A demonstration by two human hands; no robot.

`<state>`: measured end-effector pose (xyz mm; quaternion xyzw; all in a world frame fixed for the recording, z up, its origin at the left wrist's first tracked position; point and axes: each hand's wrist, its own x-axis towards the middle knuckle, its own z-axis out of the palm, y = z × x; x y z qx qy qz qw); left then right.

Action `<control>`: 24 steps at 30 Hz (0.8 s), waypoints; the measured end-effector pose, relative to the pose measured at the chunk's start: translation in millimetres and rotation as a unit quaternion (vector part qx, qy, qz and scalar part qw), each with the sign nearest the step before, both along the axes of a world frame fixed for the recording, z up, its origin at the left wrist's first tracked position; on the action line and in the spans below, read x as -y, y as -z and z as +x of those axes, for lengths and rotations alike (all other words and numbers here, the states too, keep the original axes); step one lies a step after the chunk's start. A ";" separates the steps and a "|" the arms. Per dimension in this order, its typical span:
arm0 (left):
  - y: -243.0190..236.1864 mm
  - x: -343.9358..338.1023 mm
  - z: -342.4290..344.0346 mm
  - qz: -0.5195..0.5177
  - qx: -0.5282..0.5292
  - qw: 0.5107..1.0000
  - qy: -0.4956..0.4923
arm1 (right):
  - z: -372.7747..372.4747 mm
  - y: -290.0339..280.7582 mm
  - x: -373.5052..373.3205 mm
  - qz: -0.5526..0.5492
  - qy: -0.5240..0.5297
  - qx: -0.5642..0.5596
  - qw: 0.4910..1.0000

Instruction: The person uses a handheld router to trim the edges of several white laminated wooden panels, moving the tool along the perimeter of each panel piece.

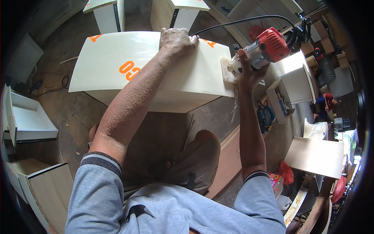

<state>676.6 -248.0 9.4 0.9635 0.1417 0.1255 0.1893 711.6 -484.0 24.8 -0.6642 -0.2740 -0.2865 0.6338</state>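
Head view shows the left hand (177,40) pressed flat, fingers together, on the white cabinet panel (117,66), while the right hand (247,70), fingers clamped on the red trim router (265,46) at the panel's right edge, should keep its base flush.

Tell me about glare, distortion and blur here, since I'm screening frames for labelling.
Head view: daylight glare on the white cabinet panel near the left hand; fisheye bends its edges, with dark corners; the right hand and red trim router look sharp; far right is overexposed.
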 end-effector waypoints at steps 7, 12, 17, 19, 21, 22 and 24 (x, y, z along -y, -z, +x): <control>0.6 -4.1 -0.2 -0.012 -0.037 0.999 0.017 | 20.7 0.8 -15.6 0.023 -0.025 0.014 0.999; 1.2 -2.3 -1.4 -0.013 -0.024 1.000 0.014 | 46.6 5.0 -25.1 0.037 -0.024 0.049 0.998; -2.4 0.0 -2.8 -0.032 -0.045 0.998 0.026 | 68.7 7.7 -31.9 0.010 0.000 0.046 0.999; -0.5 -2.4 -1.5 -0.018 -0.027 0.999 0.018 | 78.9 5.7 -36.3 0.000 0.012 0.055 0.998; 1.0 -4.2 0.3 -0.007 -0.010 1.000 0.011 | 83.6 6.3 -40.4 -0.012 0.025 0.063 0.998; 1.3 -4.7 1.4 -0.006 -0.021 1.000 0.012 | 84.3 6.7 -43.3 0.002 0.018 0.063 0.998; 0.8 -5.4 2.1 -0.006 -0.032 0.999 0.015 | 85.9 7.3 -45.9 0.014 0.012 0.063 0.998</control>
